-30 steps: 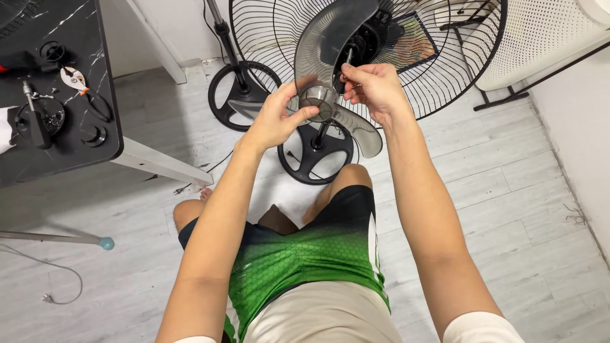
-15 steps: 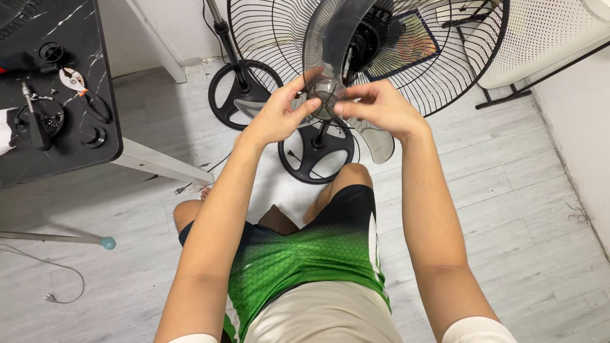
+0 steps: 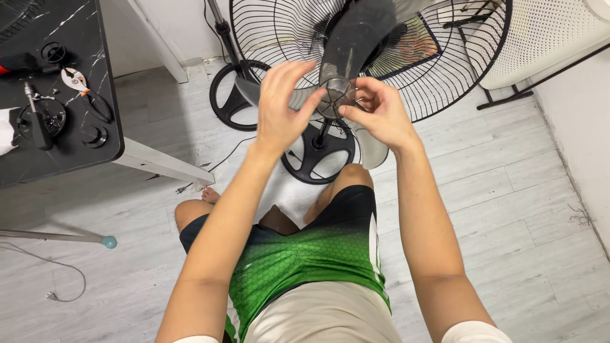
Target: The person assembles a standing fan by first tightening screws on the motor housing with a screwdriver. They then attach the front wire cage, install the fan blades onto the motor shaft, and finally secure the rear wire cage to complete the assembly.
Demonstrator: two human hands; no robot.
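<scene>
**Blade at the fan's centre, both hands on its hub**

You hold the grey see-through blade [image 3: 356, 38] up at the top centre of the frame, against the middle of the wire guard [image 3: 445, 76]. Your left hand [image 3: 279, 114] has its fingers spread, with the thumb and fingertips pressed to the left side of the hub [image 3: 337, 95]. Your right hand [image 3: 378, 114] curls around the hub's right side, pinching it.

Judging by this, the blade is at the motor but not secured: no front guard is on, and your hands are at work on the hub. Whether it sits fully on the shaft is hidden.

At the left edge, a black table [image 3: 95, 152] carries pliers [image 3: 79, 82] and black round parts [image 3: 95, 134]. A colourful square label [image 3: 416, 44] shows behind the guard, upper right of centre. A white perforated panel [image 3: 540, 32] fills the top right corner. Two black round bases [image 3: 318, 155] stand on the pale floor under the fan.
</scene>
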